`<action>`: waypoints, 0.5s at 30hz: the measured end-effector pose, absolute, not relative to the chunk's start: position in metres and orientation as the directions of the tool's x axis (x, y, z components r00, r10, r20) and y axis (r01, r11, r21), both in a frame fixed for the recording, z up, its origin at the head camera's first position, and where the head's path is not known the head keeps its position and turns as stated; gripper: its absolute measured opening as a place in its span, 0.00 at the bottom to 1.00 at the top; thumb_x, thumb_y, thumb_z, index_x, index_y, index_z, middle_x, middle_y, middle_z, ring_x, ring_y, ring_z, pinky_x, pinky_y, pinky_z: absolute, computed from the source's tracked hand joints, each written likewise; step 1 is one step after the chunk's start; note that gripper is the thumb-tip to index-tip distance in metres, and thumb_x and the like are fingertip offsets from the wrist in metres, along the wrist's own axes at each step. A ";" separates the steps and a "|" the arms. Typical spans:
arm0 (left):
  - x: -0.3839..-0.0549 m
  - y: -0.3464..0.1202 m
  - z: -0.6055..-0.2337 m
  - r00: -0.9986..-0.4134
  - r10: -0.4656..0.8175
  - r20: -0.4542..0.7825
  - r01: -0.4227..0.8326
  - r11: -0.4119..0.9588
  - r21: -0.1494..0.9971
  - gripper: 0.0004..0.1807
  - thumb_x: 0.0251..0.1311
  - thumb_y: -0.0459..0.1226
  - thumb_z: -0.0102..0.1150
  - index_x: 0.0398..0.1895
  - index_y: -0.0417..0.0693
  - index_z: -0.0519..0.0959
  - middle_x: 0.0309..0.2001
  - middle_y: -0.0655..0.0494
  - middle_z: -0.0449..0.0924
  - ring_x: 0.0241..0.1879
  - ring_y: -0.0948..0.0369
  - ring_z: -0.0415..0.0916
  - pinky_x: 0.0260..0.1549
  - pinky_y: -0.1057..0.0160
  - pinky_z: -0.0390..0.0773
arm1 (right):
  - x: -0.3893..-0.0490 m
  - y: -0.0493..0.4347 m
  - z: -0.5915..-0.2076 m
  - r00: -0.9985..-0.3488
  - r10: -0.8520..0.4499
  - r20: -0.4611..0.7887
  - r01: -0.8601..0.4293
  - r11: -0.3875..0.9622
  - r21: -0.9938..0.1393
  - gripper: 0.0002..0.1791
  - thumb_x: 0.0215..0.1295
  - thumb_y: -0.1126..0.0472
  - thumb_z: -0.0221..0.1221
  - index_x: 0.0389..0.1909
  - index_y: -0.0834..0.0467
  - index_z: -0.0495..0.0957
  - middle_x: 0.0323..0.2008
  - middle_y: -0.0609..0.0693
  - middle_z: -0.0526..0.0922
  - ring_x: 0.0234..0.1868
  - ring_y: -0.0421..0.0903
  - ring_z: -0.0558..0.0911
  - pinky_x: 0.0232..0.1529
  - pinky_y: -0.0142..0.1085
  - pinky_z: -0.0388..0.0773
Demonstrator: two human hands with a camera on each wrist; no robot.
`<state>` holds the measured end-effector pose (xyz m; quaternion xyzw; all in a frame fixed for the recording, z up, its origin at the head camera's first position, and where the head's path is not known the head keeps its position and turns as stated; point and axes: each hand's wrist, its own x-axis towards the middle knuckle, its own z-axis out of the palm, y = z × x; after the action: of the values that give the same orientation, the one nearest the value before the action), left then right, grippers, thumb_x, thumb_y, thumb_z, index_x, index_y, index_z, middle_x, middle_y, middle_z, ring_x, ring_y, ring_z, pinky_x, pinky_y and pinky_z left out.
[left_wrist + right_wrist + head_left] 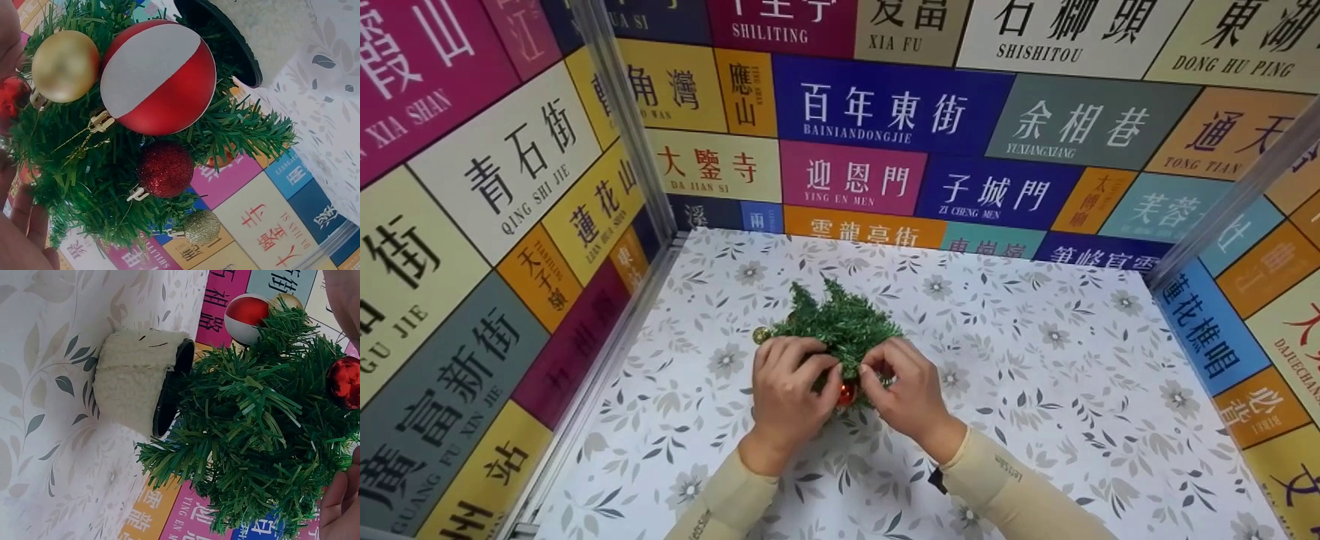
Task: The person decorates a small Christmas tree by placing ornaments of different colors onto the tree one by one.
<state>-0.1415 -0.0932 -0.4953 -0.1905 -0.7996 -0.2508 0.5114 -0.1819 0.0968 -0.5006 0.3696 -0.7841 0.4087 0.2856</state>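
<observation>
A small green Christmas tree (847, 322) stands upright in a pot with a fleecy cream cover (132, 379). My left hand (795, 382) is at its near side, thumb and index finger drawn together in a pinch. Opposite it, my right hand (904, 382) pinches with thumb and index finger. Between them hangs a shiny red bauble (846, 393); both hands appear to hold its thin string, mostly hidden by fingers and needles. On the tree's left side are a red-and-white bauble (160, 76), a gold bauble (64, 66), a dark red glittery bauble (166, 169) and a small gold glittery bauble (201, 226).
The tree stands on a white tabletop (1035, 435) printed with grey flowers and leaves. Panels with coloured street-name signs (892, 105) rise behind and on both sides. A metal frame post (634, 120) stands at the back left corner.
</observation>
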 end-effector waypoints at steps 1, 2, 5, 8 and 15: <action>-0.142 -0.093 -0.496 -0.408 0.046 0.912 0.556 0.805 0.209 0.02 0.52 0.37 0.69 0.25 0.53 0.85 0.37 0.56 0.82 0.38 0.54 0.77 0.49 0.51 0.70 | -0.182 0.097 -0.501 -0.566 -0.344 0.749 -0.811 0.395 -0.431 0.06 0.61 0.65 0.61 0.30 0.49 0.78 0.29 0.37 0.75 0.27 0.36 0.73 0.27 0.28 0.71; -0.142 -0.093 -0.496 -0.413 0.042 0.910 0.550 0.807 0.213 0.02 0.52 0.37 0.69 0.25 0.53 0.85 0.37 0.56 0.82 0.38 0.54 0.77 0.49 0.51 0.70 | -0.182 0.096 -0.501 -0.570 -0.342 0.747 -0.808 0.400 -0.433 0.07 0.61 0.65 0.62 0.30 0.49 0.78 0.29 0.37 0.75 0.27 0.36 0.73 0.27 0.27 0.71; -0.141 -0.093 -0.495 -0.429 0.032 0.903 0.537 0.813 0.226 0.02 0.52 0.37 0.68 0.24 0.53 0.85 0.36 0.57 0.81 0.37 0.54 0.77 0.49 0.51 0.70 | -0.183 0.096 -0.502 -0.584 -0.336 0.739 -0.796 0.415 -0.441 0.07 0.61 0.64 0.62 0.30 0.48 0.78 0.28 0.38 0.75 0.27 0.36 0.73 0.27 0.28 0.71; -0.140 -0.093 -0.495 -0.442 0.021 0.897 0.526 0.816 0.240 0.03 0.53 0.37 0.68 0.24 0.53 0.84 0.34 0.57 0.81 0.36 0.54 0.77 0.48 0.51 0.71 | -0.183 0.096 -0.503 -0.596 -0.338 0.728 -0.785 0.433 -0.442 0.06 0.61 0.64 0.62 0.30 0.48 0.78 0.28 0.38 0.74 0.27 0.35 0.72 0.26 0.29 0.71; -0.141 -0.093 -0.496 -0.490 0.048 0.870 0.525 0.813 0.251 0.04 0.53 0.36 0.66 0.23 0.53 0.84 0.34 0.58 0.81 0.36 0.54 0.76 0.48 0.52 0.71 | -0.185 0.097 -0.507 -0.581 -0.383 0.718 -0.787 0.487 -0.378 0.07 0.58 0.63 0.63 0.29 0.47 0.77 0.27 0.39 0.74 0.28 0.34 0.71 0.26 0.29 0.71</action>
<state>-0.1408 -0.0934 -0.4958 -0.1734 -0.8259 -0.2514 0.4740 -0.1849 0.0966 -0.5068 0.3592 -0.8144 0.3570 0.2834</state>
